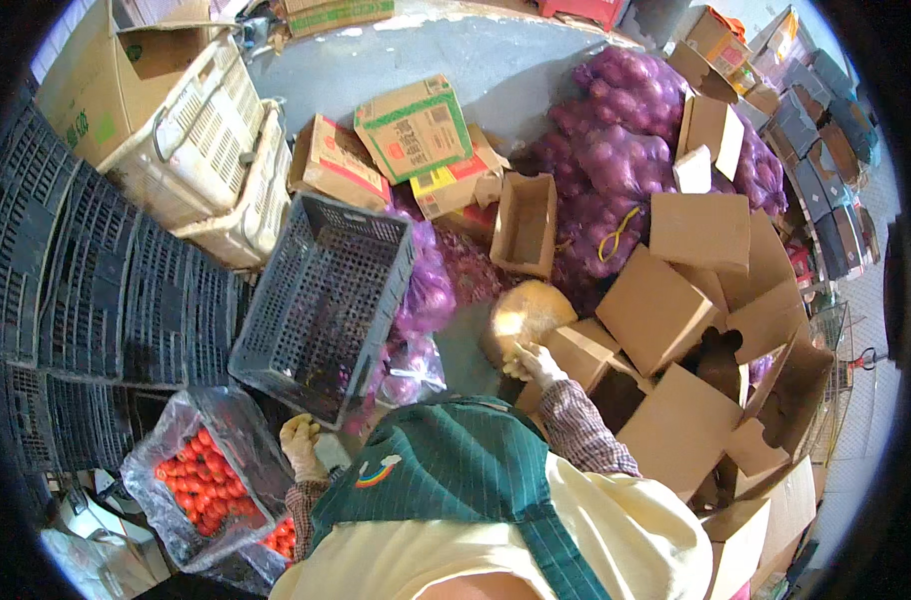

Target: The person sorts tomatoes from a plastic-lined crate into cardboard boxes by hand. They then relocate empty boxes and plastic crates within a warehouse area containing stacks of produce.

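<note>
My right hand (pixel 538 365), in a pale glove, reaches forward with its fingers closed at the near rim of a round tan stool-like thing (pixel 528 312). What lies under that round top is hidden. My left hand (pixel 301 447), gloved as well, hangs low beside the near corner of a black plastic crate (pixel 248 345). Its fingers are loosely bent and slightly apart, with nothing visible in them. The crate is perforated and stands tilted. Left of that hand, a plastic-lined box (pixel 141 465) holds red tomatoes (pixel 208 485).
Mesh bags of purple onions (pixel 621 165) pile up ahead on the right. Empty cardboard boxes (pixel 656 310) heap beside my right arm. Stacked black crates (pixel 126 290) and dirty white crates (pixel 211 130) line the left. Printed cartons (pixel 416 130) lie ahead, near a small open box (pixel 524 225).
</note>
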